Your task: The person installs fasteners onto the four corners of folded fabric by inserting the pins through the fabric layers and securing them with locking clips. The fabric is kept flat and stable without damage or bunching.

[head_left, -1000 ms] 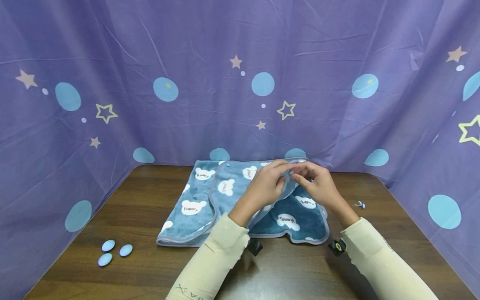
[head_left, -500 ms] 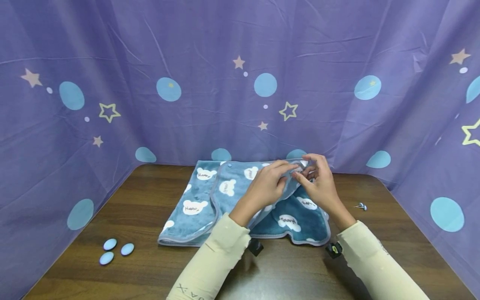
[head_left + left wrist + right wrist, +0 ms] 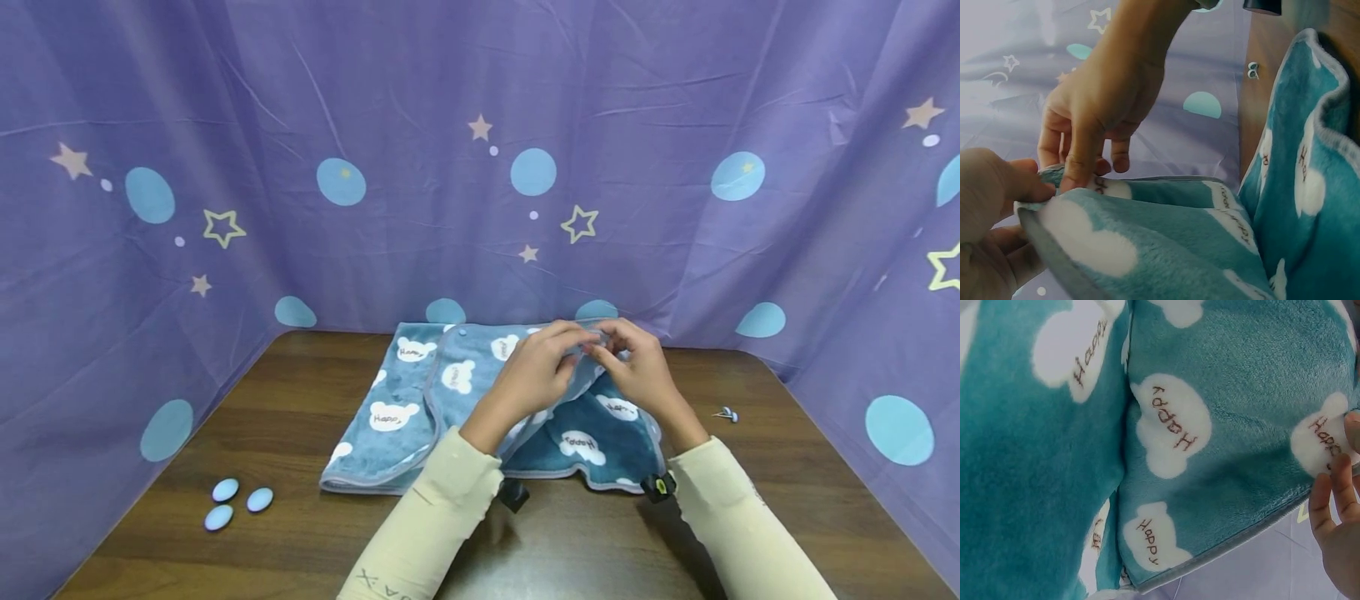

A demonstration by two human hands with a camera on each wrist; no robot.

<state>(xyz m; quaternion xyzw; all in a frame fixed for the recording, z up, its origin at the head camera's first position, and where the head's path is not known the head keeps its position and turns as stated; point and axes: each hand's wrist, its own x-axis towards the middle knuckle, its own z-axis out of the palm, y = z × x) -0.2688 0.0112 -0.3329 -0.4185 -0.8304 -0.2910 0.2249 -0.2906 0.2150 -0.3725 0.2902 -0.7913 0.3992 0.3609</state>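
A teal plush blanket (image 3: 390,412) with white bear shapes and grey binding lies folded over at the back of the table. At its raised far-right corner, my left hand (image 3: 536,367) pinches the bound edge between thumb and fingers. Close beside it, my right hand (image 3: 633,367) pinches the same corner, thumb and fingertips on the cloth. The left wrist view shows the right hand (image 3: 1104,106) coming down onto the edge from above, near the left hand (image 3: 991,206). Bent fingers hide whatever lies between the fingertips. A small light-blue button-like dot (image 3: 462,332) sits on the blanket's upper edge.
Three light-blue oval caps (image 3: 259,500) lie on the wooden table (image 3: 315,550) at the front left. Small blue-headed pins (image 3: 727,414) rest right of the blanket. A purple patterned curtain (image 3: 420,167) encloses the table's back and sides.
Half a second ago the right fingers were lifted and spread at the corner; now they have come back down onto it. The left hand stays at the edge.
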